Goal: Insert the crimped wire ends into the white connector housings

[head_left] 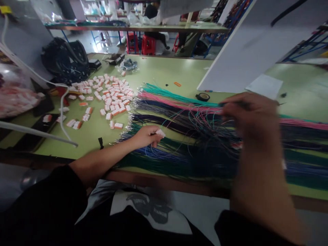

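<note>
My left hand [150,135] is closed, pinching a small white connector housing [160,133] between thumb and fingers. Thin wires trail from around it over the bundles below. To the right, my right hand [247,111] is raised over the wires and blurred by motion. Its fingertips are drawn together, but what they pinch cannot be made out. Long wires lie across the table in colour groups: green-teal [164,92], pink [164,98], dark purple [153,119] and blue [164,152]. Their silvery terminal ends [132,116] line up at the left.
A pile of white and orange connector housings [112,94] spreads over the green table [159,70]. Behind the wires sits a roll of black tape [203,97]. A white slanted panel [238,44] stands at the back right. A pale cable [63,106] hangs at the left, near a dark bag [65,59].
</note>
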The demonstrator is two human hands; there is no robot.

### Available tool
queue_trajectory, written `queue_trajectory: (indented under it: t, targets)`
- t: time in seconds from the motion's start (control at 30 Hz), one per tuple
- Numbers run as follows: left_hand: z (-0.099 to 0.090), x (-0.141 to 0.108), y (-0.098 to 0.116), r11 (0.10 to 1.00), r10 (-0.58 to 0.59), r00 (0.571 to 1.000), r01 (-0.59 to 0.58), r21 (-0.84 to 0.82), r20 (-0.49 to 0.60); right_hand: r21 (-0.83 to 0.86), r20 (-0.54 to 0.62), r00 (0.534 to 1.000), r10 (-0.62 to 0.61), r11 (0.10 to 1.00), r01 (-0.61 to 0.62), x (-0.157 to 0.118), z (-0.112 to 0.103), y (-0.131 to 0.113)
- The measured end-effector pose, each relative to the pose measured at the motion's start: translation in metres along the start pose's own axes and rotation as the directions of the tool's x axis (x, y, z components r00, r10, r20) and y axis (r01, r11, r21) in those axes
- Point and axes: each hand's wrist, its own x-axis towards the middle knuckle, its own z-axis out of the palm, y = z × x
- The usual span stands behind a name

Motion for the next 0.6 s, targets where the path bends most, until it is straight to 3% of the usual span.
queue_trajectory:
  t: [0.03,0.07,0.1,0.17,0.3,0.6]
  targets:
    - [0.000,0.001,-0.001,0.999,0.003,1.000,-0.004,-0.043,-0.007,0.046,0.043,0.999,0.024,0.999,-0.026,-0.003,0.004,-0.001]
    - [0.000,0.003,-0.002,0.997,0.010,1.000,-0.011,-0.080,-0.011,0.122,0.163,0.985,0.055,0.990,-0.075,-0.006,0.011,-0.003]
    - [0.000,0.003,-0.002,0.994,0.018,1.000,-0.019,-0.110,-0.010,0.181,0.299,0.953,0.056,0.977,-0.114,-0.009,0.021,-0.006]
    - [0.000,0.004,-0.002,0.989,0.035,0.999,-0.035,-0.147,-0.001,0.207,0.438,0.899,0.021,0.970,-0.123,-0.016,0.042,-0.012]
    - [-0.001,0.003,-0.003,0.982,0.058,0.998,-0.057,-0.181,0.001,0.105,0.418,0.907,-0.055,0.994,0.012,-0.022,0.064,-0.018]
    - [-0.001,0.003,-0.003,0.983,0.053,0.999,-0.054,-0.174,-0.012,0.009,0.395,0.909,-0.132,0.990,0.140,-0.024,0.064,-0.016]
